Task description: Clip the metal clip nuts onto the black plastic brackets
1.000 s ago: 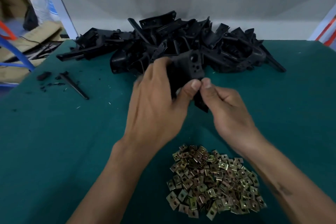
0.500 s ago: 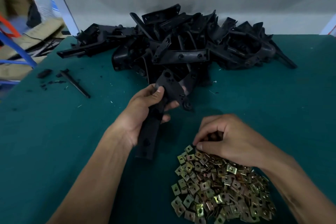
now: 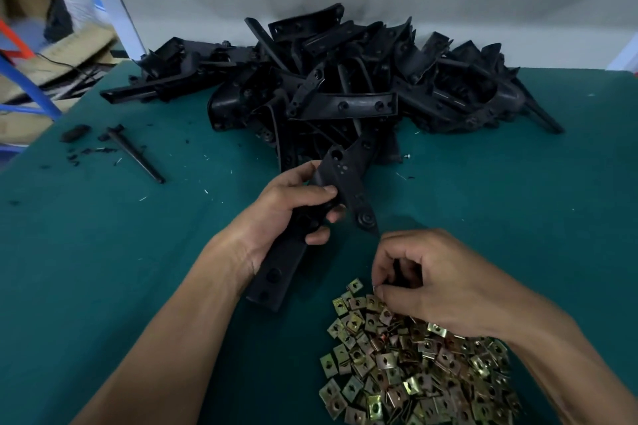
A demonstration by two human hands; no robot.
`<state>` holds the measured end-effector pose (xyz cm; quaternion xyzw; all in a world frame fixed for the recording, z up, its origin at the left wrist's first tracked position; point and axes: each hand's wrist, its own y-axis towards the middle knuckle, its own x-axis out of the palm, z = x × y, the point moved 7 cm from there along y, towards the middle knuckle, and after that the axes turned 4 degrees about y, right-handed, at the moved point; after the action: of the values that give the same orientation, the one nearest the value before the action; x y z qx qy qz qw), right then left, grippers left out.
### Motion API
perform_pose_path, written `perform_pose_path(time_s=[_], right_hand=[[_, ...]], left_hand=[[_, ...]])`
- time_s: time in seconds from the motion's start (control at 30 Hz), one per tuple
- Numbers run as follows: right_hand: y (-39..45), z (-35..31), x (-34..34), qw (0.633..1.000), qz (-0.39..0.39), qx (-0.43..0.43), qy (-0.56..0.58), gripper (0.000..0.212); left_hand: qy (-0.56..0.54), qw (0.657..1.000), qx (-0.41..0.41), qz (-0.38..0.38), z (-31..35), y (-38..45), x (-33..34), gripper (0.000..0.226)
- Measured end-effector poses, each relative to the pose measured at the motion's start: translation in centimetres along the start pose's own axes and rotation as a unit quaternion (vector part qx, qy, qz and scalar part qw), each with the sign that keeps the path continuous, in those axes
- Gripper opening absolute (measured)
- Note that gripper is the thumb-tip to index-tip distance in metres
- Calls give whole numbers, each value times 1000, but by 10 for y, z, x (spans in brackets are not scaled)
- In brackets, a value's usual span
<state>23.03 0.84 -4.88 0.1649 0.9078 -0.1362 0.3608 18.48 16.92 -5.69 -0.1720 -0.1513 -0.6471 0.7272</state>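
Observation:
My left hand [image 3: 286,214] grips a long black plastic bracket [image 3: 272,276] around its middle and holds it slanted just above the green table [image 3: 103,269]. The bracket's pointed upper end reaches toward my right hand [image 3: 445,283]. That hand hovers with curled fingers over the top edge of a heap of brass-coloured metal clip nuts [image 3: 414,373]. Its thumb and fingertips pinch a clip nut, of which only a small glint shows. A big pile of black brackets [image 3: 345,97] lies at the back of the table.
A thin black rod [image 3: 138,157], a small black piece [image 3: 74,133] and plastic crumbs lie at the left of the table. A white wall closes the back edge. Blue shelf frames [image 3: 31,86] and cardboard stand beyond the left edge.
My right hand left the bracket and dropped onto the clip nut heap, where its fingers closed. My left hand turned the bracket and drew it nearer to me.

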Motion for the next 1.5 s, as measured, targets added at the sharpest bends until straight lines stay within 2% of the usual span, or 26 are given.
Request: perform_pose_path(time_s=[0.07, 0.13, 0.2, 0.3, 0.37, 0.47, 0.57, 0.63, 0.7, 0.8, 0.93, 1.2, 1.5], right_hand=[[-1, 5, -1, 999, 3, 4, 54, 15], [-2, 11, -6, 987, 28, 14, 155, 15], [0, 18, -18, 946, 95, 7, 310, 16], [7, 26, -26, 853, 154, -16, 498, 30], [12, 26, -23, 819, 172, -18, 547, 26], [19, 23, -19, 794, 188, -10, 578, 19], [21, 22, -20, 791, 184, -16, 583, 16], [20, 23, -21, 802, 180, -21, 569, 17], [20, 24, -19, 812, 180, -19, 555, 20], [21, 25, -18, 806, 192, -15, 559, 28], [20, 25, -19, 795, 206, -4, 571, 16], [20, 21, -19, 807, 218, 8, 549, 23], [18, 20, -20, 816, 258, 4, 518, 17]], left_hand=[[7, 1000, 14, 5, -1, 1, -1, 31], [27, 999, 24, -2, -2, 2, 0, 29], [50, 998, 25, -8, -3, 3, 2, 32], [82, 996, 34, -7, -4, 4, 2, 39], [93, 995, 42, -2, -5, 4, 3, 40], [101, 994, 50, 1, -6, 7, 6, 40], [100, 994, 50, -5, -8, 11, 6, 40], [101, 994, 50, -7, -9, 11, 5, 41], [108, 993, 47, -8, -11, 12, 4, 39], [118, 992, 43, -8, -11, 11, 4, 36], [135, 990, 41, -8, -10, 10, 6, 33], [144, 988, 51, -19, -8, 8, 9, 28], [153, 987, 47, -12, -8, 8, 9, 30]])
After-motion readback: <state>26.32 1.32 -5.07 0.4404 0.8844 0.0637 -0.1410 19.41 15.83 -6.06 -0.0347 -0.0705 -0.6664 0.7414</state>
